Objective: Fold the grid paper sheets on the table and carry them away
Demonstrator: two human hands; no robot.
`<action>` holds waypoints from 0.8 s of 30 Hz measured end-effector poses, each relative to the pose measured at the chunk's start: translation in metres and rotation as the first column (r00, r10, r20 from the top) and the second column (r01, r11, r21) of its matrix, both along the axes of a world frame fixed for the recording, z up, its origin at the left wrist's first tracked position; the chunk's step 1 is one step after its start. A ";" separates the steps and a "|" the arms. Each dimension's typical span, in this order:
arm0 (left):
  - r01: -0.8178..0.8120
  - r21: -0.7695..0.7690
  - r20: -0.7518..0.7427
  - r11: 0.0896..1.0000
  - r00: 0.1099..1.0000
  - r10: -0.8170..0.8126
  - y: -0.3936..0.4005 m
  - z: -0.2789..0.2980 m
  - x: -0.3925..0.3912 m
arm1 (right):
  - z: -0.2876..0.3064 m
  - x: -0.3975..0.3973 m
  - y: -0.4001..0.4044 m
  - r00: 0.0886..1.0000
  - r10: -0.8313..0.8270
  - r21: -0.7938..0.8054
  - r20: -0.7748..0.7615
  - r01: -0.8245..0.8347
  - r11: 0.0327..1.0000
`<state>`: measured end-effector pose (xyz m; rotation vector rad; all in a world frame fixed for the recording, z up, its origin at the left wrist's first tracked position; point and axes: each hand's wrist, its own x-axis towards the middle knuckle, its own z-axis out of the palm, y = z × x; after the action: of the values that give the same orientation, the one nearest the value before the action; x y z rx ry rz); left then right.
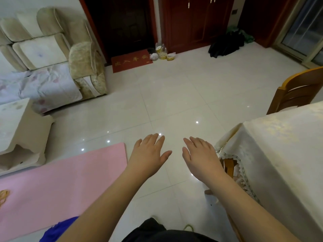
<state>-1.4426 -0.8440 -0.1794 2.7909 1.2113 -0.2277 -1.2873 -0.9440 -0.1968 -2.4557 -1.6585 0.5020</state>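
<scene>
Both my hands are stretched out in front of me over the pale tiled floor, palms down and fingers straight. My left hand [148, 154] and my right hand [201, 154] hold nothing and hang side by side a little apart. The table [279, 142] with a cream tablecloth stands at the right, just beside my right hand. No grid paper sheets are in view on the visible part of the table.
A pink mat [61, 180] lies on the floor at the left. A low white table [19, 130] and a beige sofa [52, 53] stand at the far left. A wooden chair [297, 91] is behind the table. Dark red doors [197, 23] and a red doormat [131, 61] lie ahead.
</scene>
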 end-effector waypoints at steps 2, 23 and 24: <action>0.023 0.008 -0.004 1.000 1.000 -0.023 0.022 -0.004 0.010 | -0.004 0.007 0.019 1.000 -0.007 -0.001 0.026 0.007 1.000; 0.309 0.027 -0.004 0.951 0.951 -0.309 0.291 -0.025 0.125 | -0.004 0.100 0.271 0.953 -0.207 -0.009 0.222 0.214 0.977; 0.327 0.022 -0.003 0.945 0.945 -0.327 0.299 -0.028 0.138 | -0.003 0.113 0.280 0.957 -0.189 -0.037 0.222 0.202 0.979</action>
<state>-1.3049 -0.5454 -0.2075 2.9962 0.7452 -0.2366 -1.1747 -0.6644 -0.2002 -2.7676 -1.4650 0.2684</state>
